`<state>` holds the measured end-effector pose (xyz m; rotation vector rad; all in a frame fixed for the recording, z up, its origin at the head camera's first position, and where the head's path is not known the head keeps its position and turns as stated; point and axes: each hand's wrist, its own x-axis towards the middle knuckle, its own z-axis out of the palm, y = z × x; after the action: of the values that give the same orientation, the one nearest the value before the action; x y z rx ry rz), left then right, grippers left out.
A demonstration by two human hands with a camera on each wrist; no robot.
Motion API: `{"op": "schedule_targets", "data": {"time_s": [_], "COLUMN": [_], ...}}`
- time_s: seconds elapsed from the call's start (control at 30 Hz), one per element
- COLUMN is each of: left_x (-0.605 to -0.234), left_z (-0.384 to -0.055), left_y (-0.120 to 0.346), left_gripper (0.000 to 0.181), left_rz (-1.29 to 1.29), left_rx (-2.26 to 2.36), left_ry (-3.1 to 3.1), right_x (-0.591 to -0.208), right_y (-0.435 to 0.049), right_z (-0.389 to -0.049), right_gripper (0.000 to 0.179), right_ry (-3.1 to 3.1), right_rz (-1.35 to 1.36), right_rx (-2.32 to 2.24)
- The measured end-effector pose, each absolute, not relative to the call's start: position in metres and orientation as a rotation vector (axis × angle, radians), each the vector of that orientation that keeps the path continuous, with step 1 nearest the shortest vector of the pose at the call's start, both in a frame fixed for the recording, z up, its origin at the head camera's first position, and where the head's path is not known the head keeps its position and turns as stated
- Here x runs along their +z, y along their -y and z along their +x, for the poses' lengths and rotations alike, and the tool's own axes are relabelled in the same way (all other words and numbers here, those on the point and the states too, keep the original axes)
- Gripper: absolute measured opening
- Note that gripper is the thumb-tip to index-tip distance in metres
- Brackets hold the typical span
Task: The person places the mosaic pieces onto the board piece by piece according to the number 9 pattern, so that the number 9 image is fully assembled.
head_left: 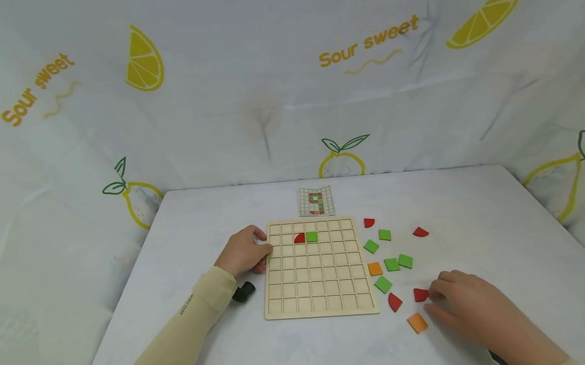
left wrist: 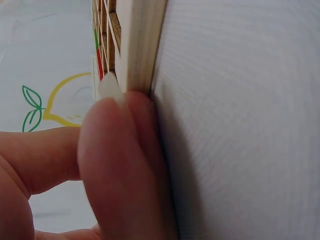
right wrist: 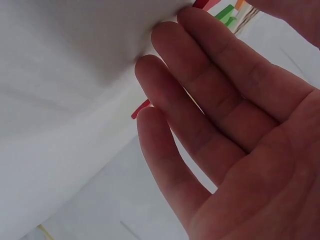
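A pale wooden grid board lies flat, with a red quarter-circle piece and a green square side by side in its second row from the far edge. At its left edge, my left hand holds the rim; the left wrist view shows thumb and finger close together against the board's side. To the right of the board, my right hand has its fingertips on the table beside a red quarter-circle piece. Its fingers are loosely extended, the index tip right at that piece.
A pattern card stands behind the board. Several green squares, orange squares and red quarter-circles lie scattered on the right. A small black object is by my left wrist. Printed cloth rises behind the table.
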<state>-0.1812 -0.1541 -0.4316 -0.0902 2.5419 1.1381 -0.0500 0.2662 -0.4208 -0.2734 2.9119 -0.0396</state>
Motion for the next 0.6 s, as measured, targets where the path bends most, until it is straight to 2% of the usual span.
{"op": "schedule_targets", "data": {"time_s": [0.2, 0.6], "left_x": [-0.433, -0.434], "left_z": [-0.183, -0.184], "left_y": [0.154, 0.154], "left_gripper": [0.029, 0.029], "left_rz": [-0.081, -0.104], "left_rx": [1.145, 1.158], "left_ry": [-2.549, -2.532], "right_x": [-0.418, -0.417], "right_y": [-0.256, -0.24], "right_z": [-0.059, -0.076], "right_gripper": [0.036, 0.03], "right_ry": [-2.934, -2.977], "right_rz": [-0.267, -0.302], "right_rx": [-0.047, -0.005]}}
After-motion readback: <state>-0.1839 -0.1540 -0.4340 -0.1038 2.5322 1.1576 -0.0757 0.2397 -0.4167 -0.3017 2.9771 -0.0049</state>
